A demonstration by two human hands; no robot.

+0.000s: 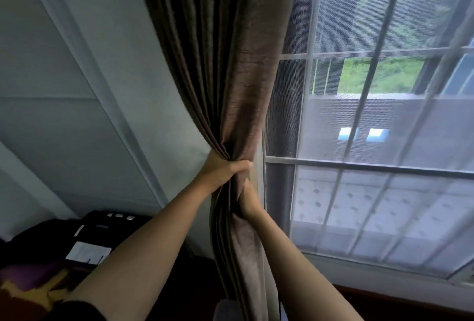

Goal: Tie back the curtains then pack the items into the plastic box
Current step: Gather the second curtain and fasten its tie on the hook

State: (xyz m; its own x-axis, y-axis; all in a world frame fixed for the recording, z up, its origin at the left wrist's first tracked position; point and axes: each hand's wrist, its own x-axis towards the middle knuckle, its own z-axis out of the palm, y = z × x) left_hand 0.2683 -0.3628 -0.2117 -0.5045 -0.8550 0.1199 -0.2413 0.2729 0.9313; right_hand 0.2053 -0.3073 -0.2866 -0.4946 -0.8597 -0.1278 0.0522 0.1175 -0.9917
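the left hand has its fingers wrapped round the bunched curtain, by the window. the right hand is just below, touching the cloth; its fingers hide in the folds, so i cannot tell.

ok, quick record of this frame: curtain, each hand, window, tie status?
curtain: brown, gathered into a bunch at the window's left edge
left hand: grips the bunch
right hand: grips the curtain just below the left hand
window: uncovered, with bars and a mesh screen
tied back: not yet
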